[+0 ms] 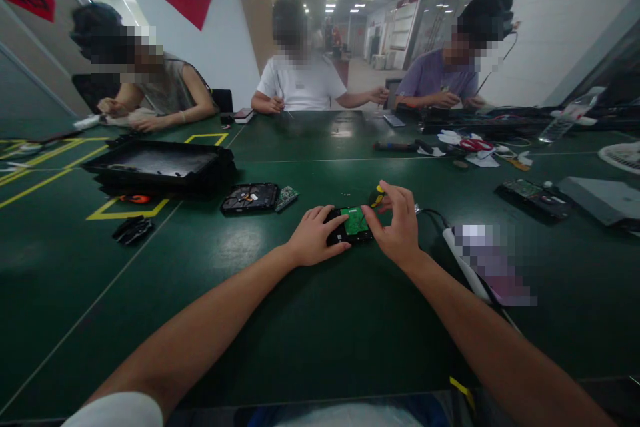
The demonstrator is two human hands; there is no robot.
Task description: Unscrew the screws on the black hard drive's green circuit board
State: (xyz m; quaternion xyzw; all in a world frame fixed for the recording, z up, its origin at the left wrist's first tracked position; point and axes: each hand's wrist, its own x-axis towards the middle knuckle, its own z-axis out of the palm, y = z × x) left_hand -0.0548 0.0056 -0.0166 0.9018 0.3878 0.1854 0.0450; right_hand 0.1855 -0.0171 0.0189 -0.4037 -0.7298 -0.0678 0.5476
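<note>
A black hard drive with a green circuit board (pixel 356 221) lies flat on the green table (pixel 240 320). My left hand (pixel 315 235) grips its left side, with fingers over the top edge and the thumb along the near edge. My right hand (pixel 397 221) is at the drive's right side, holding a screwdriver with a yellow and black handle (pixel 377 197) between its fingers; the thumb rests close to the board. The screwdriver's tip is too small to make out. A few tiny bright bits lie beyond the drive.
Another drive (pixel 250 198) and a loose board (pixel 287 198) lie left of centre, near stacked black trays (pixel 160 163). On the right are a power strip (pixel 466 263), a phone-like object, another device (pixel 534 200) and a grey box (pixel 603 200). Three people sit across the table.
</note>
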